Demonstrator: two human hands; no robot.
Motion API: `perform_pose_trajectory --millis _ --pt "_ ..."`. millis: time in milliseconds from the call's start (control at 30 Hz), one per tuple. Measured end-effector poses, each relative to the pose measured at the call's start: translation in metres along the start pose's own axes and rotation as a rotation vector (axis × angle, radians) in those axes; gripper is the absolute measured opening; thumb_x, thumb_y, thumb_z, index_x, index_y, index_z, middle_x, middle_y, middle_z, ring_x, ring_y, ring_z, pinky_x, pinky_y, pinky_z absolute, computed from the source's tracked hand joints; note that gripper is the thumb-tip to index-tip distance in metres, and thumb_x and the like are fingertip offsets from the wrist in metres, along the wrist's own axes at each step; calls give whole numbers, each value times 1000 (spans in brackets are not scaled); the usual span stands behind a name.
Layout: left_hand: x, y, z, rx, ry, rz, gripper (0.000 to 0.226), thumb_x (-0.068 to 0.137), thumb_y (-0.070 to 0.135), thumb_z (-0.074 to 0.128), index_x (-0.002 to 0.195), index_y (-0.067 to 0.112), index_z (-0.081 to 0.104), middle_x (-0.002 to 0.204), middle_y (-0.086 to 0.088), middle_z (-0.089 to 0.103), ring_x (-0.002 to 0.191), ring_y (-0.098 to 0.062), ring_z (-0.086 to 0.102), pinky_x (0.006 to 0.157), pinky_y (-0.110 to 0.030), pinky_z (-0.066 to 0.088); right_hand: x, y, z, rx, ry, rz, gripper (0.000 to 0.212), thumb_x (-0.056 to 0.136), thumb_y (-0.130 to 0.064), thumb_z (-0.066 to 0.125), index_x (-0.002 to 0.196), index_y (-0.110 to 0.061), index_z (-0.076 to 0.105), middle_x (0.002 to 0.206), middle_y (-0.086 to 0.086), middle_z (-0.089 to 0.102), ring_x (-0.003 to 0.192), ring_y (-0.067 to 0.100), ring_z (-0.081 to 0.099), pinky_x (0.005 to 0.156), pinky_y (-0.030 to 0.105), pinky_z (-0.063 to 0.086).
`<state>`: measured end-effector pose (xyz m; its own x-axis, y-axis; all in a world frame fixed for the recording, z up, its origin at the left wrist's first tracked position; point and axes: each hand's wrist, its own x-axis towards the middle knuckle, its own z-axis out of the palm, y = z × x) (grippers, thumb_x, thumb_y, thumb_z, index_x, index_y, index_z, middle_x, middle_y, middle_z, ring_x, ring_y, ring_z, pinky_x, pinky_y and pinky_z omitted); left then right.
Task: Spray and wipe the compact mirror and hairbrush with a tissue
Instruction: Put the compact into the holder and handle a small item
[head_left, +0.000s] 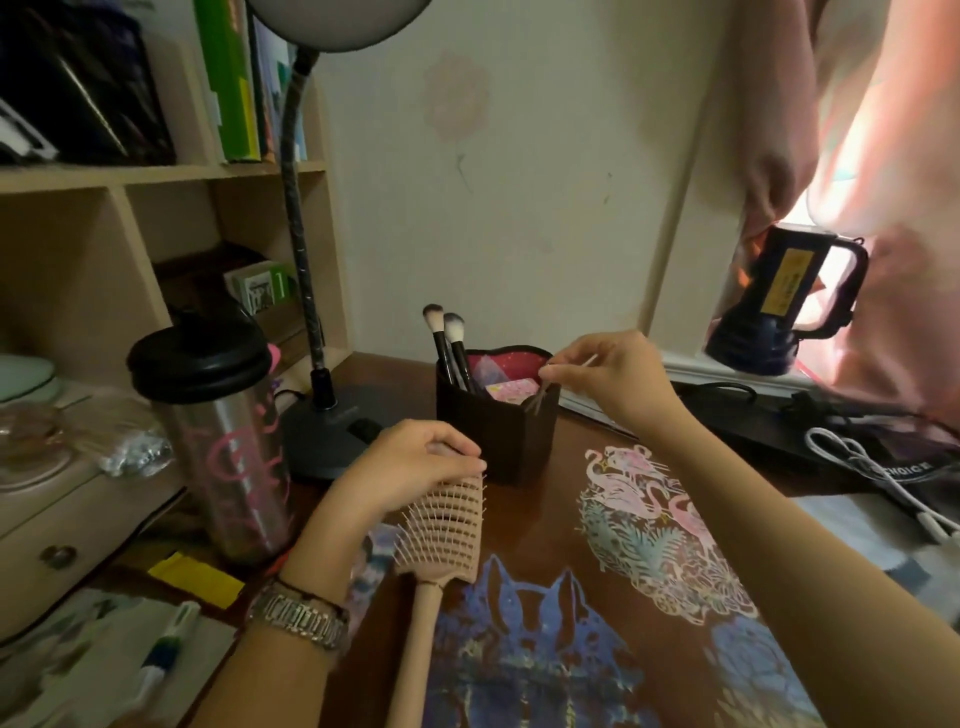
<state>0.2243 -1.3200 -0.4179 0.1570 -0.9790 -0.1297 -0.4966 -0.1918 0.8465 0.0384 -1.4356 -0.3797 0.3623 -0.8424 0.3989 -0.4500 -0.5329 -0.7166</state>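
Pink vented hairbrush (444, 525) bristles-up, handle toward camera, on desk (545, 519).

The desk (566, 467) is dark brown wood and meets the wall along its far edge. Two paper cut-outs lie flat on it: a flamingo design (654, 525) toward the right edge and a blue wolf design (524, 639) at the near edge. A dark holder (498, 436) stands near the far edge. A lamp base (327, 436) and a steel tumbler (228, 467) stand toward the left edge. The hairbrush (436, 540) rests in the middle, handle toward the near edge. A yellow note (197, 577) lies near the left edge.
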Motion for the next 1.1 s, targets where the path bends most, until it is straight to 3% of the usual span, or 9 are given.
perform_pose_trajectory --millis 100,233,433,600,800,1100 --pt "2 -3 -8 -44 12 14 18 81 28 69 99 26 68 90 6 74 83 -4 68 76 -23 52 5 -7 2 24 3 15 10 74 -25 76 76 -16 73 70 -3 69 53 -7 57 48 7 39" --pt "4 -4 -10 -97 10 29 19 82 27 69 100 23 68 93 4 73 85 -7 69 71 -19 49 10 -16 -1 39 4 27 13 75 -23 76 78 -11 73 63 -4 64 42 -9 52 39 6 35" --pt "6 -3 -11 -102 9 39 20 82 28 68 102 23 68 94 5 72 87 -7 68 74 -21 50 9 -21 13 -55 -49 11 15 73 -25 76 76 -11 72 68 2 68 61 12 60 59 26 50" --pt "8 -3 -11 -102 8 36 20 83 27 68 102 23 67 96 4 72 89 -8 68 76 -22 50 11 -18 22 -130 -105 12 19 74 -27 76 78 -10 73 70 1 68 65 13 62 63 29 53" --pt "9 -3 -11 -108 7 36 21 82 26 68 103 21 67 97 3 72 90 -10 67 79 -24 51 7 -16 33 -189 -157 -11 13 76 -24 74 77 -11 73 62 -9 59 57 3 53 52 17 38" --pt "11 -6 -10 -107 5 50 23 82 26 68 104 21 67 96 3 71 89 -9 67 72 -21 49 14 -13 38 -244 -189 -42 15 76 -25 75 80 -11 73 65 -7 58 59 4 52 54 18 38"
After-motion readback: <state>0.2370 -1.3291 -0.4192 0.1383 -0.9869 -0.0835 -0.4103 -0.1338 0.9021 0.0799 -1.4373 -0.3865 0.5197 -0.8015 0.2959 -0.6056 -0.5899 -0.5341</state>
